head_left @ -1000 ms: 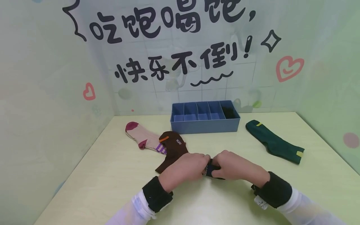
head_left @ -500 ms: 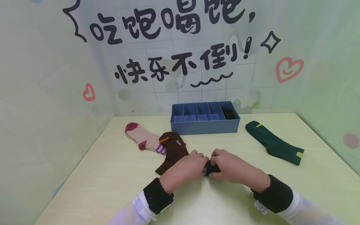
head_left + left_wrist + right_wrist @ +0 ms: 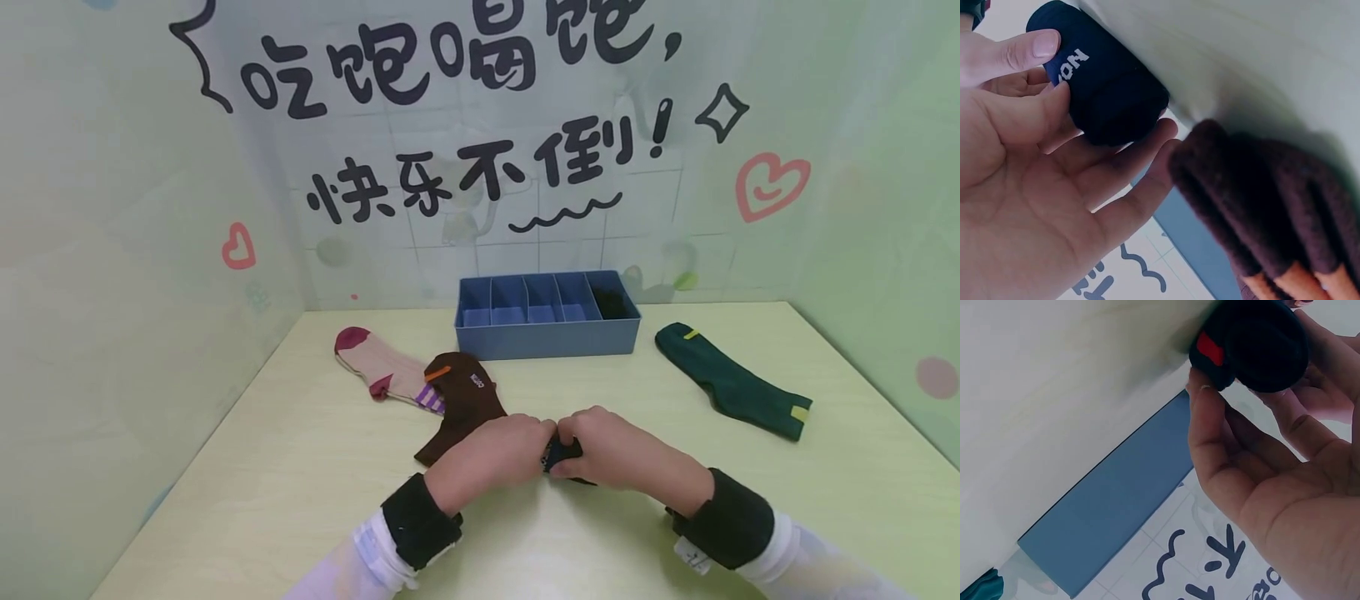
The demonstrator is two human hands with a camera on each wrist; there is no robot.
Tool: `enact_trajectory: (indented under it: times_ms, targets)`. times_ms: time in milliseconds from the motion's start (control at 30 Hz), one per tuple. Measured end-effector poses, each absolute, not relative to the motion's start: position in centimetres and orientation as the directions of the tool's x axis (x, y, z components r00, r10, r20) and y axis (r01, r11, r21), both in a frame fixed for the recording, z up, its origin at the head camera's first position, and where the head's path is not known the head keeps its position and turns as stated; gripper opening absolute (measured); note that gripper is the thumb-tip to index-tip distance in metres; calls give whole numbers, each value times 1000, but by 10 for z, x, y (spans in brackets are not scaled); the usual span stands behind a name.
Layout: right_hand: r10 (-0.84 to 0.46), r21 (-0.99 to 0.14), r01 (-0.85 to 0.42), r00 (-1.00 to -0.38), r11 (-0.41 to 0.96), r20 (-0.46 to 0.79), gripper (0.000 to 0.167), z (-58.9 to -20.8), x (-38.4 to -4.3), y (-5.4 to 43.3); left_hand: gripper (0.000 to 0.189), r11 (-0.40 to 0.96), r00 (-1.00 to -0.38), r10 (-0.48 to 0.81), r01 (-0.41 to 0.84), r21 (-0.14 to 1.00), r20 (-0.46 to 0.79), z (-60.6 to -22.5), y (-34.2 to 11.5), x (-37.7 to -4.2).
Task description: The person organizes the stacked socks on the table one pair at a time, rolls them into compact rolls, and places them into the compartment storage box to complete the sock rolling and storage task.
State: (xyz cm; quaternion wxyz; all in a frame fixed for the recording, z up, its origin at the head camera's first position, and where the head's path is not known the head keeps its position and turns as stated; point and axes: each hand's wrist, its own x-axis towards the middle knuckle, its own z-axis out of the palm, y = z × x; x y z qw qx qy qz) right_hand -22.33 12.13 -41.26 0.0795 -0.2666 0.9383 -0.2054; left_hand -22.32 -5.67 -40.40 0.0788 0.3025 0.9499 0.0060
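Between both hands at the table's middle is a navy sock (image 3: pixel 561 452), rolled into a thick bundle. In the left wrist view the rolled sock (image 3: pixel 1116 81) shows white lettering, and in the right wrist view the same sock (image 3: pixel 1269 347) shows a red patch. The left hand (image 3: pixel 495 454) holds its left end with thumb and fingers. The right hand (image 3: pixel 626 450) pinches the other end, its thumb pressing on the side. Just beyond the left hand lies a brown sock (image 3: pixel 468 400) with an orange stripe, partly over a pink sock (image 3: pixel 386 364) with purple bands.
At the back of the table (image 3: pixel 300 467) stands a blue box (image 3: pixel 547 340) divided into several compartments; dark fabric (image 3: pixel 611 302) fills the rightmost one. A green sock (image 3: pixel 731 375) with yellow marks lies on the right. Printed walls enclose the table at the back and sides.
The right hand has shifted slightly left, closer to the left hand. Its fingers have changed their hold on the navy sock. The other socks and the box stay in place.
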Motion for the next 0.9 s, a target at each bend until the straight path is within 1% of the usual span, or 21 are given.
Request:
enact_trajectory:
  times_ms: [167, 267, 367, 433, 533, 667, 767, 900]
  targets:
    - [-516, -422, -450, -855, 787, -49, 24, -412, -223, 120, 12, 812, -799, 584, 572, 117, -144, -406, -57, -226]
    - [-504, -413, -442, -863, 796, -47, 23, -413, -223, 120, 15, 797, -786, 603, 592, 119, -132, -408, -57, -228]
    - [-503, -412, -443, -864, 796, -42, 20, -413, -223, 120, 22, 789, -777, 614, 604, 110, -135, -408, -58, -229]
    - [-501, -416, -440, -864, 796, -44, 18, -413, -223, 120, 27, 787, -773, 617, 603, 131, -146, -409, -58, -230]
    - [-499, -432, -434, -865, 791, -45, 17, -412, -224, 121, 32, 788, -772, 614, 586, 190, -166, -410, -61, -232]
    - [-513, -471, -449, -858, 759, -9, 19, -407, -226, 123, 30, 768, -761, 628, 570, 293, -163, -410, -66, -239]
    - [-517, -509, -456, -856, 730, 26, 21, -404, -227, 126, 28, 740, -755, 640, 554, 381, -142, -406, -71, -244]
    - [-504, -570, -434, -863, 698, 41, 21, -400, -229, 130, 34, 689, -760, 643, 519, 505, -96, -399, -78, -250]
